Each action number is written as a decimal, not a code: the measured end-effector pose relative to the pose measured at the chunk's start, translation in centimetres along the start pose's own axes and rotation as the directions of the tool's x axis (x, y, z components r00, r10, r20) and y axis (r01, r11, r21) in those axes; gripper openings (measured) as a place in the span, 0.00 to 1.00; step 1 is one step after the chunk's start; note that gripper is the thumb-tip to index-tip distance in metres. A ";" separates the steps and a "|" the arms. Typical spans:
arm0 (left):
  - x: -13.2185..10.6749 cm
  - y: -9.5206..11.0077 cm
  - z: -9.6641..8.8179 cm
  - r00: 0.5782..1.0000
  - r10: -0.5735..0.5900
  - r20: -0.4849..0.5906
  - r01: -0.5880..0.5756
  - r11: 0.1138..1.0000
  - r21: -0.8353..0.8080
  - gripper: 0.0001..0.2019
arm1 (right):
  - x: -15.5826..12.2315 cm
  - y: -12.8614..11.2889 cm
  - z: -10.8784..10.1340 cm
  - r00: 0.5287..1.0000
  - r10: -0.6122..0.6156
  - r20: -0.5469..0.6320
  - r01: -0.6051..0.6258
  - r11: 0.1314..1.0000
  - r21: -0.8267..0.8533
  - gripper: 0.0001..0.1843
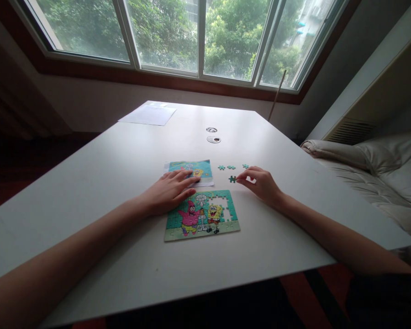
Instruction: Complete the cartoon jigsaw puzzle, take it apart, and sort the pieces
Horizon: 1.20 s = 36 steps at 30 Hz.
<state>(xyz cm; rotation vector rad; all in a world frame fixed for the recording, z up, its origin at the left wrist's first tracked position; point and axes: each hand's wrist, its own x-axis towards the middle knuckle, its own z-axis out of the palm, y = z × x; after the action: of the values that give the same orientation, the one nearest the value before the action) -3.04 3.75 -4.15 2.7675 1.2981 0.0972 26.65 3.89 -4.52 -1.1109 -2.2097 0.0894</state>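
A cartoon jigsaw puzzle (192, 221) lies on the table, mostly filled, with a white gap in its upper right part. My left hand (173, 189) rests flat with fingers apart, across the puzzle's top left edge and a printed picture sheet (204, 167) showing the same characters. To the right of that sheet, my right hand (260, 183) pinches a green puzzle piece (232, 179) between thumb and fingertips, at or just above the tabletop. Loose puzzle pieces (221, 167) lie just beyond it, one close to the knuckles.
On the white table (130, 269), two round black-and-white discs (213, 139) lie farther back. A sheet of paper (149, 114) is at the far left corner. Beyond the table is a window (167, 36); a pale cushioned seat (380, 169) stands on the right.
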 end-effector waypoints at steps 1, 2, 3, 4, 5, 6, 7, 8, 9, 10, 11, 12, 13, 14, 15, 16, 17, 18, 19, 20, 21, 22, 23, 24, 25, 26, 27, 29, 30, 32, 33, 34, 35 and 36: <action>0.0 0.0 0.0 1.000 0.003 0.000 -0.003 1.000 -0.006 0.24 | 0.0 0.0 0.0 1.000 -0.001 0.003 0.001 1.000 0.003 0.05; 0.0 0.1 -0.1 1.000 0.004 -0.002 -0.004 1.000 -0.014 0.24 | 0.0 0.0 0.0 1.000 0.000 0.008 0.000 1.000 0.006 0.06; -0.1 0.1 -0.1 1.000 0.004 -0.005 -0.004 1.000 -0.022 0.24 | 0.0 -0.1 -0.1 1.000 0.001 0.012 -0.001 1.000 0.009 0.06; -0.1 0.1 -0.2 1.000 0.003 -0.009 -0.003 1.000 -0.031 0.24 | -0.1 -0.1 -0.1 1.000 0.002 0.014 -0.002 1.000 0.011 0.07; -0.1 0.1 -0.2 1.000 0.002 -0.011 -0.003 0.999 -0.040 0.23 | -0.1 -0.1 -0.1 1.000 0.001 0.016 -0.002 1.000 0.014 0.07; 0.0 0.1 -0.2 1.000 0.001 -0.014 -0.002 0.999 -0.048 0.23 | -0.1 -0.1 -0.1 1.000 -0.002 0.020 0.002 1.000 0.017 0.08; 0.0 0.1 -0.2 1.000 0.001 -0.017 -0.002 0.999 -0.054 0.23 | -0.1 -0.2 -0.2 1.000 -0.007 0.023 0.007 1.000 0.021 0.08; 0.0 0.1 -0.2 1.000 0.004 -0.018 -0.005 0.998 -0.058 0.23 | -0.2 -0.3 -0.2 1.000 -0.013 0.027 0.012 1.000 0.025 0.08; 0.0 0.1 -0.1 1.000 0.006 -0.019 -0.007 0.998 -0.059 0.23 | -0.2 -0.4 -0.3 0.999 -0.020 0.035 0.019 0.999 0.029 0.08; 0.0 0.1 -0.1 1.000 0.007 -0.022 -0.009 0.998 -0.058 0.23 | -0.2 -0.6 -0.4 0.998 -0.029 0.046 0.028 0.999 0.034 0.07; 0.0 0.1 -0.1 1.000 0.007 -0.028 -0.009 0.999 -0.052 0.23 | -0.2 -0.8 -0.5 0.997 -0.041 0.059 0.039 0.998 0.043 0.07; 0.0 0.2 0.0 0.999 0.007 -0.034 -0.009 0.999 -0.043 0.22 | -0.2 -1.1 -0.7 0.996 -0.056 0.075 0.052 0.997 0.055 0.07; -0.1 0.2 0.0 0.999 0.009 -0.041 -0.010 0.999 -0.030 0.22 | -0.3 -1.4 -0.8 0.993 -0.071 0.096 0.064 0.995 0.074 0.08; -0.1 0.2 -0.1 0.999 0.012 -0.052 -0.013 1.000 -0.013 0.22 | -0.3 -1.8 -1.0 0.989 -0.085 0.119 0.073 0.992 0.100 0.08; -0.2 0.3 -0.2 0.998 0.019 -0.068 -0.018 1.000 0.006 0.22 | -0.4 -2.2 -1.1 0.985 -0.097 0.144 0.077 0.988 0.135 0.08; -0.3 0.4 -0.3 0.996 0.028 -0.090 -0.026 0.999 0.025 0.21 | -0.5 -2.6 -1.3 0.978 -0.108 0.176 0.077 0.982 0.174 0.08; -0.4 0.6 -0.5 0.992 0.041 -0.115 -0.037 0.998 0.041 0.21 | -0.6 -3.0 -1.4 0.969 -0.120 0.215 0.074 0.974 0.214 0.07; -0.6 0.8 -0.7 0.988 0.060 -0.140 -0.053 0.997 0.052 0.20 | -0.6 -3.3 -1.6 0.956 -0.134 0.260 0.067 0.965 0.252 0.07; -0.7 1.0 -1.0 0.983 0.086 -0.161 -0.077 0.995 0.059 0.19 | -0.7 -3.6 -1.7 0.940 -0.150 0.305 0.059 0.956 0.286 0.07; -1.0 1.4 -1.3 0.978 0.117 -0.174 -0.109 0.992 0.058 0.18 | -0.8 -3.9 -1.8 0.921 -0.167 0.351 0.052 0.948 0.314 0.07; -1.2 1.9 -1.6 0.972 0.157 -0.175 -0.150 0.987 0.052 0.18 | -0.8 -4.1 -1.9 0.902 -0.182 0.392 0.045 0.941 0.335 0.07; -1.5 2.4 -1.8 0.965 0.201 -0.170 -0.197 0.979 0.040 0.17 | -0.9 -4.3 -1.9 0.885 -0.194 0.424 0.037 0.936 0.350 0.07; -1.8 3.1 -2.0 0.960 0.230 -0.160 -0.229 0.973 0.024 0.16 | -0.9 -4.4 -1.9 0.871 -0.202 0.447 0.031 0.932 0.360 0.07; -2.1 3.7 -2.2 0.959 0.251 -0.131 -0.252 0.968 0.007 0.16 | -1.0 -4.5 -1.8 0.862 -0.206 0.464 0.026 0.931 0.365 0.07; -2.4 4.4 -2.3 0.956 0.272 -0.109 -0.275 0.962 -0.009 0.15 | -1.0 -4.5 -1.7 0.856 -0.207 0.474 0.023 0.931 0.365 0.07; -2.6 5.1 -2.3 0.951 0.294 -0.096 -0.297 0.954 -0.024 0.15 | -0.9 -4.6 -1.7 0.853 -0.205 0.480 0.019 0.932 0.363 0.07; -2.8 5.7 -2.3 0.944 0.320 -0.085 -0.324 0.945 -0.040 0.15 | -0.9 -4.6 -1.6 0.853 -0.201 0.482 0.017 0.933 0.359 0.07; -3.1 6.6 -2.1 0.936 0.342 -0.086 -0.347 0.936 -0.059 0.15 | -0.8 -4.7 -1.5 0.856 -0.195 0.479 0.016 0.936 0.353 0.06; -3.1 6.9 -2.0 0.932 0.352 -0.089 -0.358 0.932 -0.062 0.15 | -0.8 -4.7 -1.5 0.859 -0.192 0.475 0.016 0.936 0.350 0.06; -3.1 7.2 -1.7 0.928 0.360 -0.097 -0.366 0.929 -0.057 0.15 | -0.7 -4.8 -1.5 0.864 -0.187 0.468 0.017 0.939 0.344 0.05; -3.0 7.3 -1.6 0.927 0.361 -0.099 -0.368 0.929 -0.052 0.16 | -0.7 -4.8 -1.5 0.866 -0.185 0.464 0.019 0.941 0.338 0.05; -3.0 7.3 -1.5 0.927 0.361 -0.099 -0.366 0.929 -0.046 0.16 | -0.7 -4.8 -1.5 0.868 -0.184 0.462 0.023 0.943 0.333 0.05; -3.0 7.3 -1.4 0.928 0.359 -0.097 -0.364 0.930 -0.040 0.17 | -0.7 -4.8 -1.5 0.869 -0.185 0.459 0.028 0.944 0.328 0.05; -2.9 7.4 -1.3 0.929 0.358 -0.094 -0.362 0.932 -0.033 0.17 | -0.8 -4.8 -1.5 0.869 -0.188 0.458 0.034 0.946 0.324 0.05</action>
<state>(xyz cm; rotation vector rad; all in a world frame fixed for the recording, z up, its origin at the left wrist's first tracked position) 0.59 -3.11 -2.12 2.9516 0.7711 0.2708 24.51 -0.06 -2.17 -0.8435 -2.5750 0.7096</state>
